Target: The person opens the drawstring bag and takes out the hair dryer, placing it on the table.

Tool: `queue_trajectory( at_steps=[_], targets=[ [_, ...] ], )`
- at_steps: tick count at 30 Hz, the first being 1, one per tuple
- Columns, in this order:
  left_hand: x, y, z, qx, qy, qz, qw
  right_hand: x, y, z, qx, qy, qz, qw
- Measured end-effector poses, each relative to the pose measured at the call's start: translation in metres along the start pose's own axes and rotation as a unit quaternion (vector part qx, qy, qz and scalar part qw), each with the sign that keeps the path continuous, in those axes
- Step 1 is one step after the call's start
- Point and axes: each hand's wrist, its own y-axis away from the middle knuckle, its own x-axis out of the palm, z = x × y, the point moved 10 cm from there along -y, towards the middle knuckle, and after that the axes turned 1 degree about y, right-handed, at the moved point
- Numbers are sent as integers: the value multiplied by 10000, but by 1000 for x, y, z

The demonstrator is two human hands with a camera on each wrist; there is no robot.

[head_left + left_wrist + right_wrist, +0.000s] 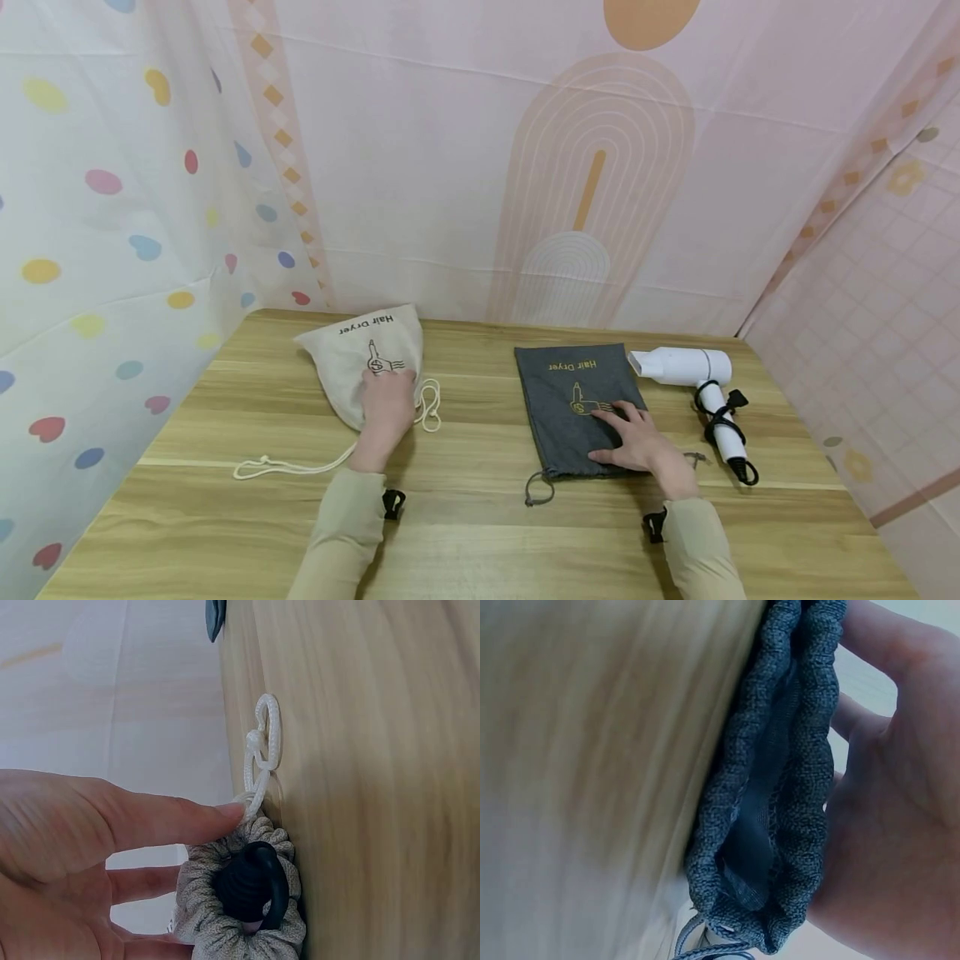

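My left hand (387, 404) grips the gathered neck of a beige drawstring bag (337, 358) printed "Hair Dryer". In the left wrist view, the thumb lies on one side of the ruffled mouth and fingers reach the other. A black coiled cord (244, 885) shows inside that mouth; the rest of the contents is hidden. White drawstrings (285, 468) trail out at both sides. On the right, my right hand (636, 443) rests with spread fingers on a dark grey drawstring bag (547, 417), also printed "Hair Dryer". This bag lies flat, and its mouth (810, 795) gapes slightly in the right wrist view.
A white hair dryer (686, 367) lies right of the grey bag, its black cord (720, 417) wound about the handle. Grey drawstring loops (538, 492) stick out at the bag's mouth. Patterned curtains (420, 167) hang behind and beside the wooden table (480, 542).
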Motion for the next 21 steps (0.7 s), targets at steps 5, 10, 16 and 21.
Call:
queue_trajectory(
  at_steps=[5, 10, 16, 21],
  targets=[
    [2, 1, -15, 170, 57, 14, 9998, -1, 1, -2, 33, -14, -5, 10000],
    [4, 3, -32, 379, 45, -56, 9993, -1, 1, -4, 50, -29, 1, 10000],
    [4, 7, -51, 753, -129, -188, 9969, -2, 1, -3, 57, -3, -8, 10000],
    [4, 10, -63, 912, -78, -199, 9956, -2, 2, -3, 70, 9, 2, 10000]
  ],
)
